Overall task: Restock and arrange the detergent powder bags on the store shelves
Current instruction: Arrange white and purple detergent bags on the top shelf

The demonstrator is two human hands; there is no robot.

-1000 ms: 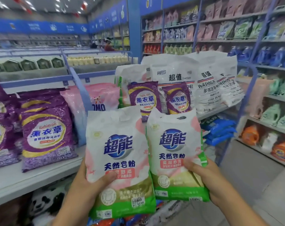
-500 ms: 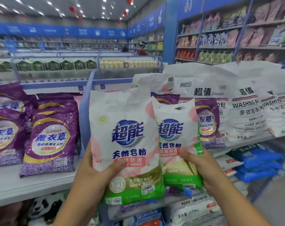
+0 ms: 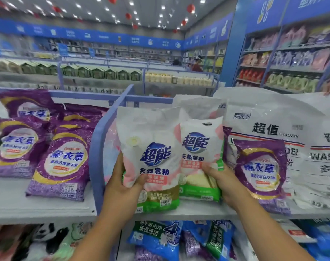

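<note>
Two white-and-pink detergent bags with green bottom bands stand side by side at the front of the white shelf, both just right of the blue divider that splits it. Largest of what lies near that divider are the big white sacks with black lettering, leaning well to its right and rising behind everything else there. Left of the divider a group of purple bags lies slanted back on the shelf, overlapping one another. Right of the divider, beyond both held bags, a single purple bag leans against the white sacks.

Nearest the divider is the left bag, the larger-looking of the pair, its bottom edge down at the shelf surface. The left hand grips its lower left side, thumb curled over the front and fingers wrapped behind the edge. Touching its right side is the right bag, set slightly further back from the divider's front end. The right hand holds it at the lower right corner, thumb pressed across the front and the other fingers hidden behind the pack.

Below the shelf, under the divider, blue and green packs are stacked on a lower level.
</note>
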